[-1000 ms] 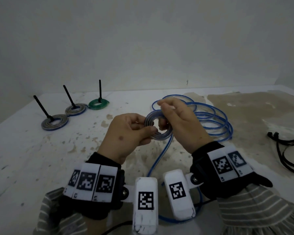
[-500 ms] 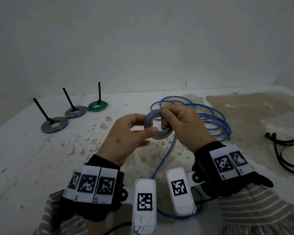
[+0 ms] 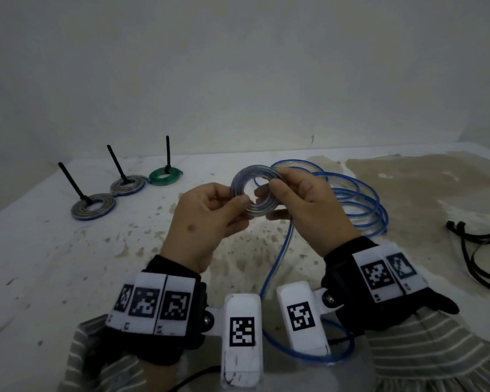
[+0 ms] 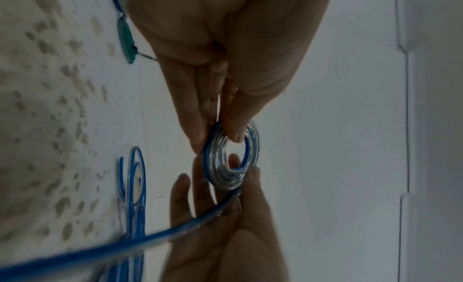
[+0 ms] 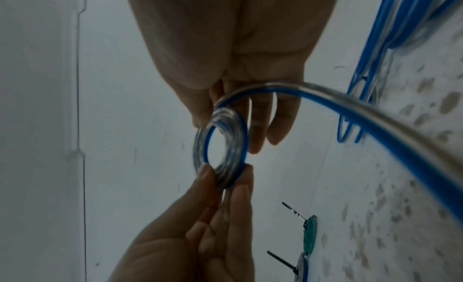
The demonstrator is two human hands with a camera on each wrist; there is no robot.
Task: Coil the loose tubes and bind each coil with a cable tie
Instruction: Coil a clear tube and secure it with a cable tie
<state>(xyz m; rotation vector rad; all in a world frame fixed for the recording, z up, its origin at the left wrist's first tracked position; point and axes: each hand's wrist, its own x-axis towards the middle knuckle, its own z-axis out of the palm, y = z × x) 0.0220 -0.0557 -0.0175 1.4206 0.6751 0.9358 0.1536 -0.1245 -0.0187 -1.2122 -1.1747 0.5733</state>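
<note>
A small flat coil of clear tube with a blue stripe is held up over the table between both hands. My left hand pinches its lower left rim, thumb in front. My right hand pinches the right rim. In the left wrist view the coil sits between the left hand above and the right hand below. From the coil in the right wrist view, the uncoiled tube runs off toward the loose blue loops lying on the table.
Three bound coils, two grey-blue and one green, lie at the far left, each with a black cable tie standing up. Black ties or cords lie at the right edge. A wall stands close behind the stained white table.
Both hands have lifted the coil slightly and turned its face toward me. The right fingers have moved from over the top of the coil to its right rim.
</note>
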